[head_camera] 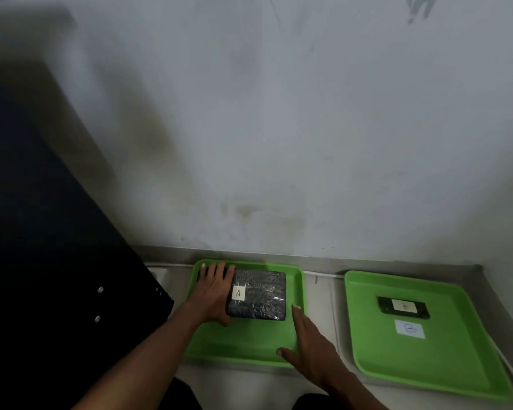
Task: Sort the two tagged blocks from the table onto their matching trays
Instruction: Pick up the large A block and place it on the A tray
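A dark, plastic-wrapped block (259, 294) with a white tag marked "A" lies flat in the left green tray (246, 344). My left hand (214, 291) rests against the block's left side, fingers over its far left corner and thumb at its near left corner. My right hand (311, 350) hovers over the tray's right rim, fingers spread, apart from the block. A smaller dark block (403, 306) with a white tag lies in the right green tray (427, 368), just behind a white paper label (410, 329) on that tray's floor.
Both trays sit on a pale surface against a stained white wall (279, 143). A black panel (42, 261) with screws stands at the left, close to the left tray. A thin cable (323, 273) runs behind the trays.
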A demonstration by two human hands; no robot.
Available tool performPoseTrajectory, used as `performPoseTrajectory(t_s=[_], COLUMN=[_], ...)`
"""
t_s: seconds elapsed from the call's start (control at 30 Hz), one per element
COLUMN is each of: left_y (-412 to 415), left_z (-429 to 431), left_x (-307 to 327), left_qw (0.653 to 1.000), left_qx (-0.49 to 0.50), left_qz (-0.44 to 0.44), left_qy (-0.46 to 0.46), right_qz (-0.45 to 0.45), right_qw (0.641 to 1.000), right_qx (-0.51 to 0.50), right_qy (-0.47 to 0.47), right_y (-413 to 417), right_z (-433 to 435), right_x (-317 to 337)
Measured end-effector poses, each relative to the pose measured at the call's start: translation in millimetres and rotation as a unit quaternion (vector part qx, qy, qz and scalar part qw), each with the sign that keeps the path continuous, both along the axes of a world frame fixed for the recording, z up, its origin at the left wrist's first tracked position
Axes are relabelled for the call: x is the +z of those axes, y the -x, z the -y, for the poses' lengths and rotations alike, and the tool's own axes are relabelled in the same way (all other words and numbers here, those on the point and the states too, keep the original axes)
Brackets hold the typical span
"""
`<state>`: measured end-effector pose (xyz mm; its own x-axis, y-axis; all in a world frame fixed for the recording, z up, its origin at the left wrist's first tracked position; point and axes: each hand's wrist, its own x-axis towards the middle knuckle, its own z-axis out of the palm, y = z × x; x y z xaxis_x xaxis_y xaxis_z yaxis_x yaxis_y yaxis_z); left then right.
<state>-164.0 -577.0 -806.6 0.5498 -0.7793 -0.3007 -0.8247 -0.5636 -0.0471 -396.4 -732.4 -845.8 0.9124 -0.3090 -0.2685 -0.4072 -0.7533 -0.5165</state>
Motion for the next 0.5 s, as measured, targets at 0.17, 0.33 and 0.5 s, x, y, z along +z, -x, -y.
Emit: performPoseTrajectory(t_s=[0.17, 0.33, 0.5], left_y=[-38.9, -57.5, -62.2], left_z=[6.2, 18.1, 25.8], left_x=[-34.3, -60.3, -75.6], left_qw=[1.000, 0.997, 0.991], left_qx=[0.020, 0.050, 0.073], left_qz=[-0.020, -0.061, -0.112], left_qy=[-0.014, -0.014, -0.012], right_qz=[-0.051, -0.082, -0.082], right_qw=[0.999, 0.996, 0.996], right_qx=[-0.001, 0.001, -0.004], right_qy=[0.005, 0.035, 0.047], right_y=[-1.6, 2.3, 5.0], right_z=[-6.3, -11.2, -13.6], right_x=[-51.6, -75.7, -80.0])
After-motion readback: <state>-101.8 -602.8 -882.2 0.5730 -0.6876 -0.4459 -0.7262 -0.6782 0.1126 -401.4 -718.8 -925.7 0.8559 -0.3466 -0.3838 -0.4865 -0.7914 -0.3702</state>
